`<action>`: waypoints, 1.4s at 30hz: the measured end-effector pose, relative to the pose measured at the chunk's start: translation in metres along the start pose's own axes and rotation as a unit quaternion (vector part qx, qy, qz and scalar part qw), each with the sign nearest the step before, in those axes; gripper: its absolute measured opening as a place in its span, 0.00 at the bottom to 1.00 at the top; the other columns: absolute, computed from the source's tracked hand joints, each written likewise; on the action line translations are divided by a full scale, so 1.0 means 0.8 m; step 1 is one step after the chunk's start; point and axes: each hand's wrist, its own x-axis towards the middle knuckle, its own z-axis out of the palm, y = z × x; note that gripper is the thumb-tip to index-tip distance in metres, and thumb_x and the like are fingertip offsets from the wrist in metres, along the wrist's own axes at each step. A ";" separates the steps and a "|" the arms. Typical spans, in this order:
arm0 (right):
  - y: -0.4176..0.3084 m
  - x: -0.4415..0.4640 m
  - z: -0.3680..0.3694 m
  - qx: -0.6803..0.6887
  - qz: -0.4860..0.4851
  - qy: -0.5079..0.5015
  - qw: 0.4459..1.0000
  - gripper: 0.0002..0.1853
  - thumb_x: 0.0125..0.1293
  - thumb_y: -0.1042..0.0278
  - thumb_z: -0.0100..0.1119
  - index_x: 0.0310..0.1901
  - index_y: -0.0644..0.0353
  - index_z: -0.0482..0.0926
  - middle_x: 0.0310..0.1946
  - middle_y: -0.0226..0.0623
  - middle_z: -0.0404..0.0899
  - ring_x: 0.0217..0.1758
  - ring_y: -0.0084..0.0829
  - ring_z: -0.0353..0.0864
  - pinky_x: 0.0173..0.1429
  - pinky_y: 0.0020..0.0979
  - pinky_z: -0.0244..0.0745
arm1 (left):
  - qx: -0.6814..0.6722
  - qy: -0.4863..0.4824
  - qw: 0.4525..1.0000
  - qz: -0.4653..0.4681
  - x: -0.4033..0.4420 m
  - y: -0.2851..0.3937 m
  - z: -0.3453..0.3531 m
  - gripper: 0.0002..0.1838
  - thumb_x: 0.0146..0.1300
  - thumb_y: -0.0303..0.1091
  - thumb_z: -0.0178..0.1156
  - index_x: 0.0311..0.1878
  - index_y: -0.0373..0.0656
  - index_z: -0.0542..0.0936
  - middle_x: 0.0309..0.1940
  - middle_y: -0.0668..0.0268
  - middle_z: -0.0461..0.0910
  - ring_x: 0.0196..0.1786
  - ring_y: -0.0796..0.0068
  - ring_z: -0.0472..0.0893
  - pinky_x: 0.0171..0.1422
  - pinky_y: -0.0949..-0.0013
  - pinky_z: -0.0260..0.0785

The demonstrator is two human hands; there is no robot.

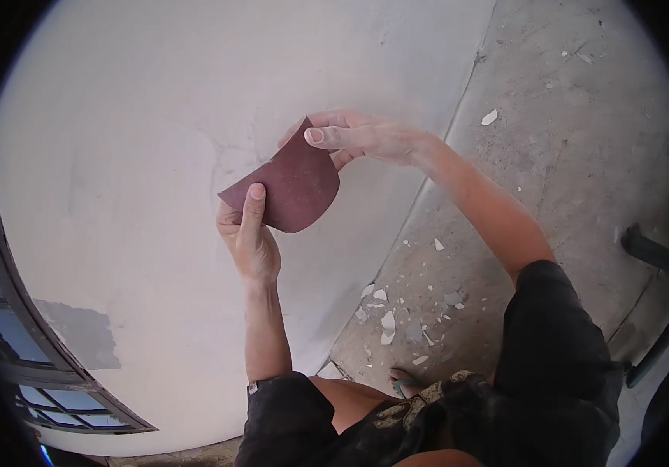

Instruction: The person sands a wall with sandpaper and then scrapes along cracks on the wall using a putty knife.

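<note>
A sheet of dark red sandpaper (299,183) is held up between my two hands in front of a pale wall, its lower side bowed into a curve. My left hand (252,229) pinches its left end, thumb on the near face and fingers behind. At the upper right corner, my right hand (350,138) grips the sheet with the thumb in front; its other fingers are partly hidden behind the sheet. White dust coats the fingers of both hands.
The pale wall (132,156) has a grey bare patch (81,333) near a window frame (62,379) at left. White flakes (388,325) lie scattered on the concrete floor (552,148). Dark curved legs of some object (653,253) stand at the right edge.
</note>
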 end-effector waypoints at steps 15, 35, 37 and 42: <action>-0.025 0.016 0.109 -0.171 -0.291 0.221 0.915 0.21 0.74 0.65 0.55 0.66 0.60 0.75 0.61 0.45 0.79 0.59 0.38 0.81 0.62 0.39 0.76 | 0.685 0.128 0.645 0.314 -0.040 0.099 -0.122 0.35 0.66 0.46 0.67 0.70 0.43 0.64 0.67 0.59 0.68 0.70 0.60 0.66 0.70 0.52 0.62; 0.181 0.019 -0.128 -0.182 -0.119 0.709 0.671 0.23 0.79 0.64 0.43 0.71 0.60 0.68 0.75 0.45 0.62 0.79 0.44 0.59 0.79 0.39 0.57 | 0.598 0.598 0.531 0.057 -0.239 -0.109 -0.366 0.37 0.78 0.55 0.21 0.80 0.37 0.45 0.82 0.53 0.41 0.84 0.56 0.38 0.85 0.53 0.32; 0.185 0.046 -0.087 -0.253 -0.164 0.686 0.662 0.23 0.78 0.67 0.44 0.72 0.59 0.67 0.77 0.44 0.57 0.81 0.45 0.54 0.81 0.41 0.53 | 0.597 0.604 0.524 0.066 -0.239 -0.109 -0.363 0.37 0.78 0.55 0.21 0.80 0.37 0.45 0.82 0.53 0.41 0.84 0.56 0.38 0.85 0.53 0.32; 0.182 0.051 -0.049 -0.574 -0.320 0.350 0.668 0.24 0.77 0.67 0.47 0.73 0.48 0.67 0.77 0.42 0.58 0.81 0.46 0.53 0.81 0.43 0.53 | 0.605 0.600 0.519 0.075 -0.243 -0.110 -0.363 0.37 0.78 0.54 0.21 0.80 0.37 0.45 0.82 0.53 0.41 0.84 0.56 0.38 0.85 0.53 0.32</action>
